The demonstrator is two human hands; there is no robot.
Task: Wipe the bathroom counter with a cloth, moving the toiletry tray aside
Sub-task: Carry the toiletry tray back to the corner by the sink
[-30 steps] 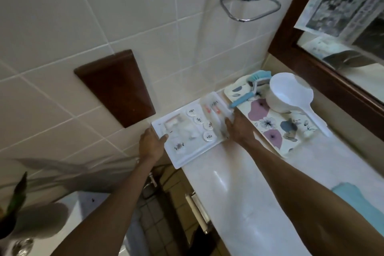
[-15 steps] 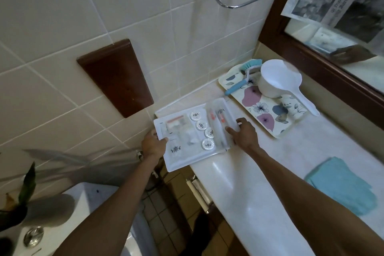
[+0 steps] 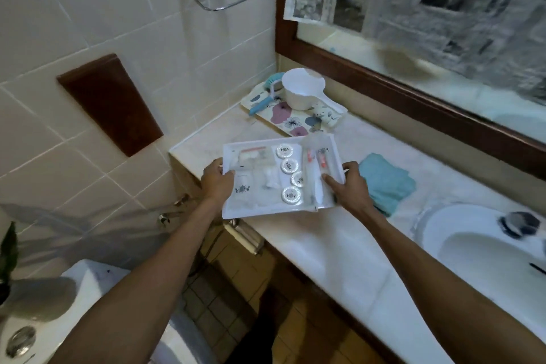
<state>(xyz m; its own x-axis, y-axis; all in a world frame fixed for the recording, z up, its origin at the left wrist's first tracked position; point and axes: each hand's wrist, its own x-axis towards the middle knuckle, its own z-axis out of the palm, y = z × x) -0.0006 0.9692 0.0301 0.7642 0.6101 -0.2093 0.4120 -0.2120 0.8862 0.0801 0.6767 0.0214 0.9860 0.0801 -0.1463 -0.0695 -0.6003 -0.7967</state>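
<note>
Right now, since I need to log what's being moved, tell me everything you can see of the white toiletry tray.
The white toiletry tray is a shallow rectangle with a raised rim, plastic by its look. Inside lie four round white packets in a row, clear-wrapped items, and red-tipped tubes in a narrow right section. The left hand grips its left edge and the right hand its right, thumbs on top. It overhangs the front edge of the counter; whether it rests there is unclear.
</note>
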